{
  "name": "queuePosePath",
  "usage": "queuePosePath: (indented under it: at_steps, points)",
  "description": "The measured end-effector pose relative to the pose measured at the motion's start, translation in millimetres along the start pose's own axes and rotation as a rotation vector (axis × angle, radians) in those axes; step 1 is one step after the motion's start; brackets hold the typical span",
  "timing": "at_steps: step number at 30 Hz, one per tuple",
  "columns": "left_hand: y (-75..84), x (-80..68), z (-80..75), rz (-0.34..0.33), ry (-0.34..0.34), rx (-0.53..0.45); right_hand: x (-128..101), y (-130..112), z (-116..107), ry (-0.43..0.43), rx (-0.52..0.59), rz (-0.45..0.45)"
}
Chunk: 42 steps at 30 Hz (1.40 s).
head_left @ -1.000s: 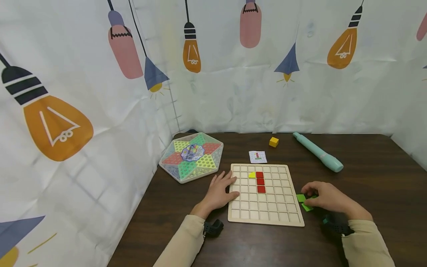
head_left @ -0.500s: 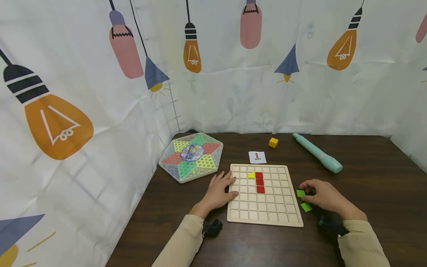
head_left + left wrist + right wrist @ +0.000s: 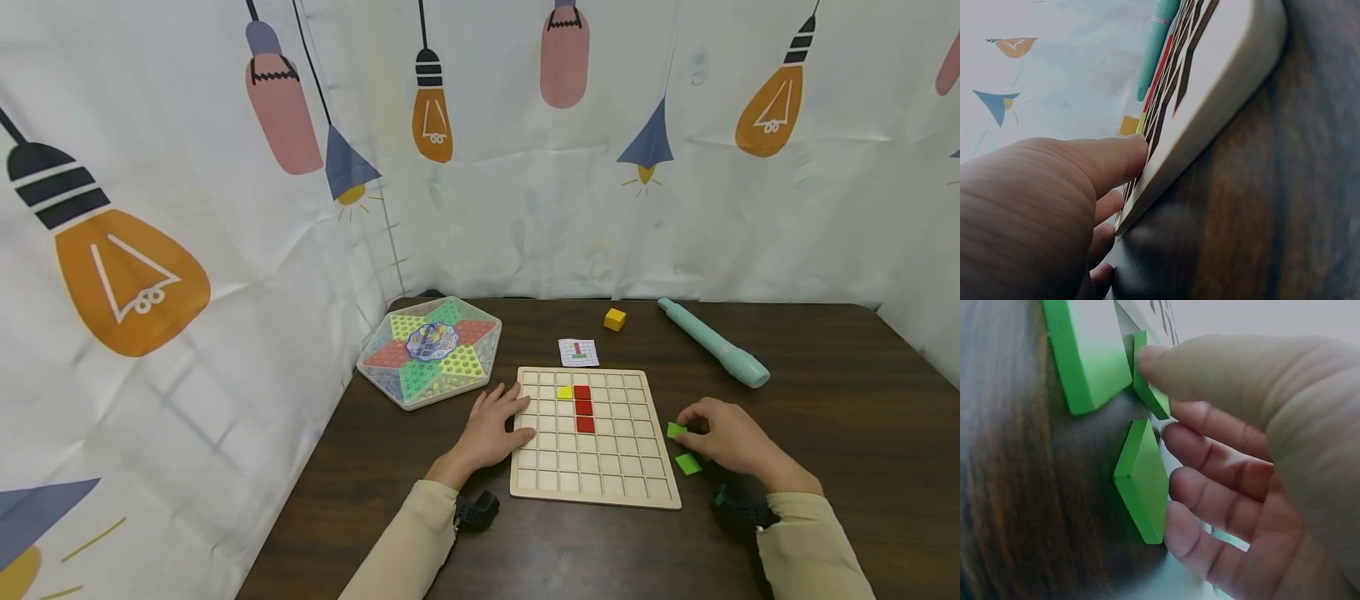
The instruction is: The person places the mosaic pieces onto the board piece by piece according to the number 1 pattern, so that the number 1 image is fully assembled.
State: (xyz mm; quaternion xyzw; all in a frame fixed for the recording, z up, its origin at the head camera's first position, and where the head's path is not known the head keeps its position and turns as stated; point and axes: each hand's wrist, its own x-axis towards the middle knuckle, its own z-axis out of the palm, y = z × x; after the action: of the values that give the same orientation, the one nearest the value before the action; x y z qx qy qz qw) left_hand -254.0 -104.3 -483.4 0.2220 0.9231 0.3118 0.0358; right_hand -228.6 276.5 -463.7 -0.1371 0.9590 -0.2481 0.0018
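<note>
1. Your left hand (image 3: 491, 431) lies flat, palm down, fingers straight and a bit spread, pointing forward and to the right.
2. Your left forearm runs back toward you in a beige sleeve, with a black strap at the wrist.
3. Your right hand (image 3: 723, 437) is curled, knuckles up, thumb and fingertips (image 3: 1154, 359) pinched together at the front.
4. Your right forearm comes in from the lower right, same beige sleeve, wrist low.
</note>
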Motion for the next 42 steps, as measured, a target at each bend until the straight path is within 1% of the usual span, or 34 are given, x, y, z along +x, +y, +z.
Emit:
queuePosePath:
  at_steps: [4,7,11,15,19,23,26,29,36,39,42]
  points:
    - [-0.4,-0.1,0.2,0.0,0.001,0.003,0.6,2.1,0.8,0.04,-0.006,0.024]
    - [-0.8,-0.4,0.3,0.0,0.001,0.004,0.0,2.6,-1.5,0.027,0.004,0.027]
    - [-0.7,-0.5,0.0,0.003,0.001,0.002,-4.3,1.7,-9.0,-0.05,0.04,0.019]
    - [0.6,-0.2,-0.9,0.005,0.004,0.003,-7.7,2.5,-14.7,-0.146,0.109,0.001]
    - [1.2,-0.4,-1.1,0.005,0.006,0.001,-8.1,5.1,-14.6,-0.191,0.117,-0.057]
    - [0.7,-0.5,-0.6,0.007,0.005,0.005,-6.0,5.6,-11.0,-0.165,0.1,-0.064]
    - [0.4,-0.5,-0.2,0.007,0.005,0.009,-3.8,5.4,-7.1,-0.121,0.091,-0.018]
    - [0.2,-0.3,0.2,0.009,0.005,0.011,-2.2,5.9,-4.1,-0.084,0.063,0.001]
    - [0.2,-0.5,-0.3,0.008,0.0,0.006,0.1,1.9,-2.5,-0.024,-0.019,-0.007]
    - [0.3,-0.2,-0.6,0.007,0.0,0.001,0.5,0.1,-2.1,-0.005,-0.022,-0.009]
    - [0.4,0.5,-0.6,0.007,-0.001,0.004,-0.2,-0.7,-2.2,0.008,0.008,0.0]
